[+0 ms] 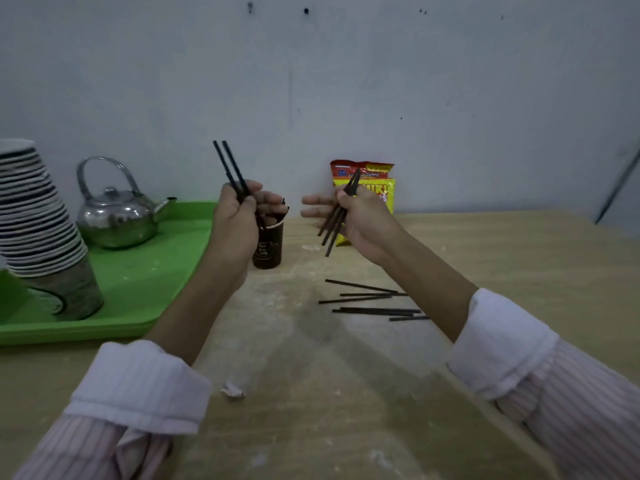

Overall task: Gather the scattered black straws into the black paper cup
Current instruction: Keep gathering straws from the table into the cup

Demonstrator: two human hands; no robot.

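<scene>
Both hands gripping black straws [231,169], cup [268,247] between — loose straws [367,301] nearby

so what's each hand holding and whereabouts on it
Left hand: a few black straws, gripped at their lower ends. Right hand: a bunch of straws, pinched near their upper ends.

We hold both arms out in front of us, forearms bare, the striped sleeves rolled back to pale cuffs. Our left hand [235,216] is raised and curled into a loose fist, its fingers [273,202] closed around what it grips. Our right hand [360,223] sits level with it, to the right, thumb and forefinger pinched shut while the other fingers [313,206] stretch out towards the left hand. The hands are apart.
</scene>
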